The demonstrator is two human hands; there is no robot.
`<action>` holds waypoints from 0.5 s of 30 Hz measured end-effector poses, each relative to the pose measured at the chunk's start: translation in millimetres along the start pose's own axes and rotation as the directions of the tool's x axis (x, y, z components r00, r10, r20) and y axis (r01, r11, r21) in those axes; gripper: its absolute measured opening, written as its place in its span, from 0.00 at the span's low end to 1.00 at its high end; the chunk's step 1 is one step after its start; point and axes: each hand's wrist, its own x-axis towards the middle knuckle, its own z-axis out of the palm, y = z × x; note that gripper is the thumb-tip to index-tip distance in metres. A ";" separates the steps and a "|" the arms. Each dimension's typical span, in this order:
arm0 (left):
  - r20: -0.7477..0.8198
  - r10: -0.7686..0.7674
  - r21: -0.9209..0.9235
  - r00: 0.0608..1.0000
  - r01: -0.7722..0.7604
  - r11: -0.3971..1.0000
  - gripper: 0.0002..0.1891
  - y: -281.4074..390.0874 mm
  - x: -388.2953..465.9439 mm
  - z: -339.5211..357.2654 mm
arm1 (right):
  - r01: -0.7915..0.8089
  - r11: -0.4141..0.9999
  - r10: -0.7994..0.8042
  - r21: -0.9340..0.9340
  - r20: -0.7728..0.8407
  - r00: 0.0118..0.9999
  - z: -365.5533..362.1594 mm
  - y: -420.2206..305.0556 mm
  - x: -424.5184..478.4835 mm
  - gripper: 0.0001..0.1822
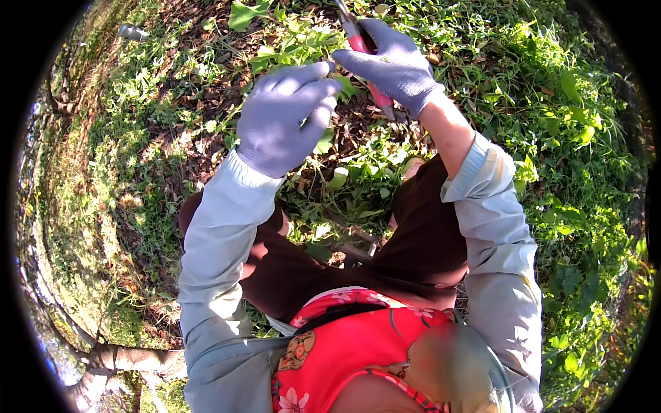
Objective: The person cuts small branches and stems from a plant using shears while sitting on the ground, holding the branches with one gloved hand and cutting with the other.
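Observation:
My right hand [395, 62], in a purple-grey work glove, is wrapped around the red handle [380, 97] of a hand tool. The handle's grey butt points back toward me. Its metal shank [348, 19] runs out past the top edge, so the working end is hidden. My left hand [286, 116], gloved alike, hovers just left of it, fingers bent and fingertips close to my right thumb. A broad green leaf [347, 88] shows by those fingertips; whether they pinch any of it is unclear. Leafy weeds [297, 49] grow beyond both hands.
A clear container [133, 33] lies in the grass at the upper left. Dry leaf litter [206, 108] covers soil between green plants [573, 129]. My bent knees in brown trousers [423, 222] flank low weeds [356, 170]. A pale branching trunk [134, 357] stands lower left.

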 end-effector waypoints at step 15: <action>0.712 -0.538 0.697 0.452 -0.357 0.622 0.13 -267.4 -106.6 108.2 | -0.212 0.825 0.253 0.524 -0.007 0.967 -35.4 24.6 -8.2 0.16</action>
